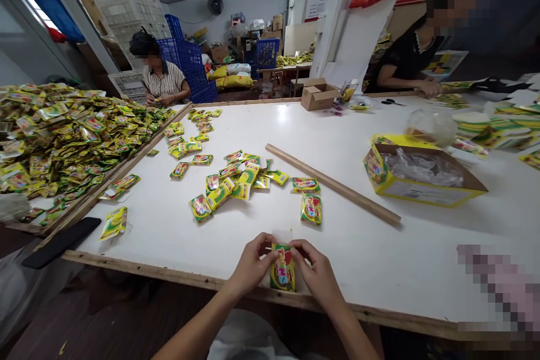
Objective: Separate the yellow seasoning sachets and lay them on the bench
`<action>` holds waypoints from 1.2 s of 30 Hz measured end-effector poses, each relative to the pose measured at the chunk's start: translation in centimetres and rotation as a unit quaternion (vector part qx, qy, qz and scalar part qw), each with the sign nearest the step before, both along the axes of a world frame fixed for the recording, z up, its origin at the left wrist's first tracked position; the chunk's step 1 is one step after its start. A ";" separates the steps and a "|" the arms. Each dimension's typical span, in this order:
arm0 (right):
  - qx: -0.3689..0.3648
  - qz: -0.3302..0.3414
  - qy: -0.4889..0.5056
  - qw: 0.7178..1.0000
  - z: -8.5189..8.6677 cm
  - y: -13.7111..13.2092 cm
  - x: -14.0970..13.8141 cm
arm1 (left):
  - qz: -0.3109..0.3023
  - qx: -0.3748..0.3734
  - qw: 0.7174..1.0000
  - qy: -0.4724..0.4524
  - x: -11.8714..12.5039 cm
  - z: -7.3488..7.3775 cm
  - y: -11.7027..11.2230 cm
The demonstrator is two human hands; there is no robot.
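Between my two hands, at the table's front edge, is a small yellow-green printed packet (283, 270) with a clear plastic flap at its far end. My left hand (258, 263) pinches its upper left corner with thumb and fingers. On the other side, my right hand (313, 267) grips the upper right corner the same way. Just beyond lie two similar packets, one upright to my view (311, 209) and one sideways (305, 184). A loose heap of such packets (236, 180) spreads over the white table (236, 247) to the left of them.
A wooden stick (333, 184) lies slantwise across the table. To the right stands an open yellow display box (426, 197) with clear plastic inside. A huge packet pile (76, 135) fills the left side behind a wooden rail. A cardboard box (319, 95) and two people are farther back.
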State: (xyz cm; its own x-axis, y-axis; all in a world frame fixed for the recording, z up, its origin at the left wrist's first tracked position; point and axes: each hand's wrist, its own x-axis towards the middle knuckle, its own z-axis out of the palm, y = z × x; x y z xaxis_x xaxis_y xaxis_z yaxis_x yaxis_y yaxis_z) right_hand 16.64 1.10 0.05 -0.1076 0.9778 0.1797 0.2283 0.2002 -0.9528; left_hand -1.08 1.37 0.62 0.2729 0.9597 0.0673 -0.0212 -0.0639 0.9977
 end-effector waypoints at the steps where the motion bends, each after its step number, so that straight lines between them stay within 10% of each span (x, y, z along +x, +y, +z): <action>1: 0.014 -0.009 0.005 1.000 -0.1 0.2 -0.1 | 0.001 0.004 1.000 -0.007 0.1 0.0 0.1; 9: 0.018 -0.040 0.079 0.996 -1.4 0.1 -0.6 | 0.017 0.023 0.999 -0.026 0.4 0.6 -0.3; 14: 0.057 -0.023 0.009 0.998 -0.3 -0.6 -0.7 | 0.041 0.046 0.995 0.078 0.1 1.0 -0.4; 27: 0.007 -0.057 -0.010 0.998 1.8 -0.1 -1.8 | 0.128 -0.003 0.992 0.006 1.1 1.1 -0.2; 36: -0.007 -0.012 0.051 0.999 0.8 -1.2 -1.6 | 0.085 0.027 0.996 0.009 0.8 0.7 -1.5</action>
State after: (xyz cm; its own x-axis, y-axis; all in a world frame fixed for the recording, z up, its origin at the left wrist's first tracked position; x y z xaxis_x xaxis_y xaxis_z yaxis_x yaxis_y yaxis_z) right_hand 15.01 -0.12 0.80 -0.0666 0.9824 0.1746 0.1341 0.1823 -0.9741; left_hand -0.24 -0.14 1.32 0.1086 0.9871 0.1173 0.0120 -0.1193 0.9928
